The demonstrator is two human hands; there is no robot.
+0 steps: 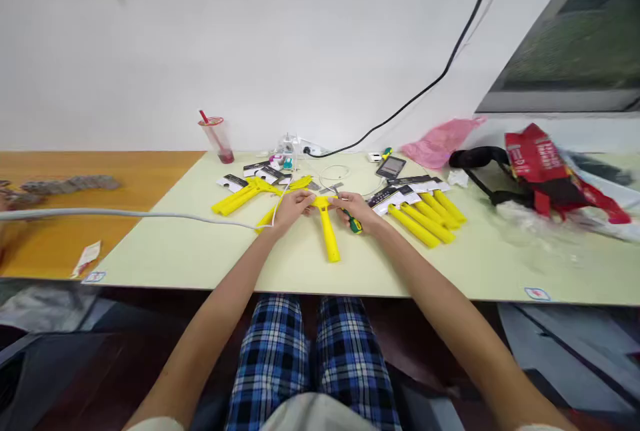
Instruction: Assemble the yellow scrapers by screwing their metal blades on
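A yellow T-shaped plastic handle (329,234) lies in front of me, its grip pointing toward the table's near edge. My left hand (294,207) pinches the left end of its crosspiece. At the right end are the fingers of my right hand (361,211), closed and also keeping a screwdriver (355,225) with a green and yellow grip against the palm. Just behind my left hand rest more yellow T-shaped handles (240,199). To the right of my right hand, several yellow handles with black-and-white card packaging (415,225) lie in a row.
A plastic cup (218,141) with a red straw stands at the back left. Behind my hands are a power strip (315,150), a black cable (400,111) and a phone-like device (391,167). A red bag (537,161) and clear plastic lie right. A pale cable (125,213) crosses the left.
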